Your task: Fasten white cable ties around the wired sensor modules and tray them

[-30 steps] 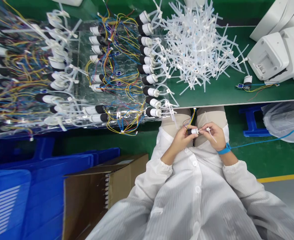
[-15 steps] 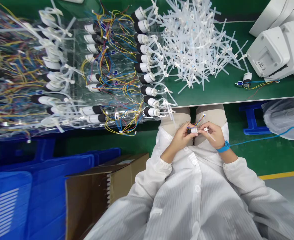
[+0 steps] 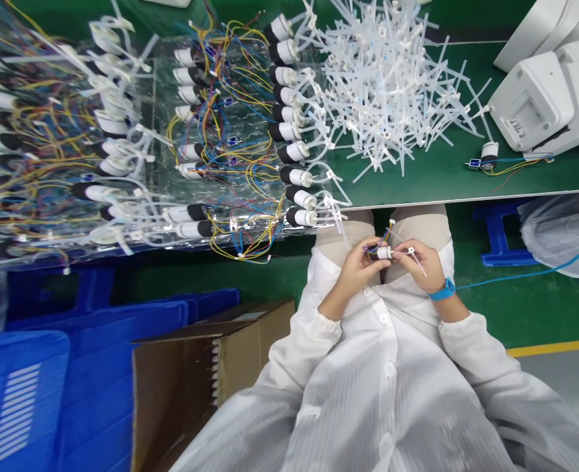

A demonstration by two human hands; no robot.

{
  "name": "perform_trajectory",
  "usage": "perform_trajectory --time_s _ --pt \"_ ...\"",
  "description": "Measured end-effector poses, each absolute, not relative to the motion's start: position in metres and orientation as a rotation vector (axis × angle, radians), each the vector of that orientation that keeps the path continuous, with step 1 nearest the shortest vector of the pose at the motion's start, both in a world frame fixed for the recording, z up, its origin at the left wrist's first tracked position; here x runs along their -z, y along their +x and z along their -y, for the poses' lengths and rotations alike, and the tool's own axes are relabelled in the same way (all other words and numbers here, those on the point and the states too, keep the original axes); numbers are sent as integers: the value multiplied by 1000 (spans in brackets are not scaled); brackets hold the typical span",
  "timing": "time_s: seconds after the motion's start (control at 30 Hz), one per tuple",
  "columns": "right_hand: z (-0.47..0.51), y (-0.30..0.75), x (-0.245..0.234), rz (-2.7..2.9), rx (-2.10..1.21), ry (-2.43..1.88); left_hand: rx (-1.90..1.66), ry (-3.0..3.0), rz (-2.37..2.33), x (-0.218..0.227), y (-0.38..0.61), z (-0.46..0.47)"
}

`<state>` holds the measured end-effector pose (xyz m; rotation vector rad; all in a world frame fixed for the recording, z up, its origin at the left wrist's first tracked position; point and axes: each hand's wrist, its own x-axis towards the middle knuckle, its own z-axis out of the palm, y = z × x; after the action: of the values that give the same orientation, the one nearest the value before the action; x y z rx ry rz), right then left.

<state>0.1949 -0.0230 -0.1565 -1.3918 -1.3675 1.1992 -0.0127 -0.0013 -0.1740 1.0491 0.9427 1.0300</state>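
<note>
Over my lap, my left hand (image 3: pixel 360 265) is closed around a small black-and-white cylindrical part (image 3: pixel 381 253) with coloured wires (image 3: pixel 383 237) curling up from it. My right hand (image 3: pixel 424 263), wearing a blue wrist strap (image 3: pixel 442 290), pinches a white cable tie (image 3: pixel 414 255) right beside the part's end. Both hands sit just below the edge of the green bench (image 3: pixel 446 177).
A heap of white cable ties (image 3: pixel 387 85) lies on the bench. Rows of similar wired parts (image 3: pixel 289 131) lie on clear trays to the left. A white housing (image 3: pixel 545 105) and one loose part (image 3: pixel 488 155) sit at right. Blue crates (image 3: pixel 33 387) and a cardboard box (image 3: pixel 195 373) stand at lower left.
The part's wires have been bent up and gathered above it between my hands. My hands stay in the same place over my lap.
</note>
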Motion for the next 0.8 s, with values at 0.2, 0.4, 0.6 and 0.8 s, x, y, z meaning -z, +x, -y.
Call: perform_trajectory --time_s 0.2,0.4,0.6,0.8 --pt "22 198 157 1405 -1180 -1393 -960 934 -961 170 -12 -2" --pt "24 200 157 1470 -1118 -1344 -950 930 -955 173 -15 -3" --pt "16 205 162 1544 -1123 -1315 -918 960 -961 175 -17 -6" --pt "12 204 166 1503 -1175 -1346 -933 948 -981 172 -14 -10"
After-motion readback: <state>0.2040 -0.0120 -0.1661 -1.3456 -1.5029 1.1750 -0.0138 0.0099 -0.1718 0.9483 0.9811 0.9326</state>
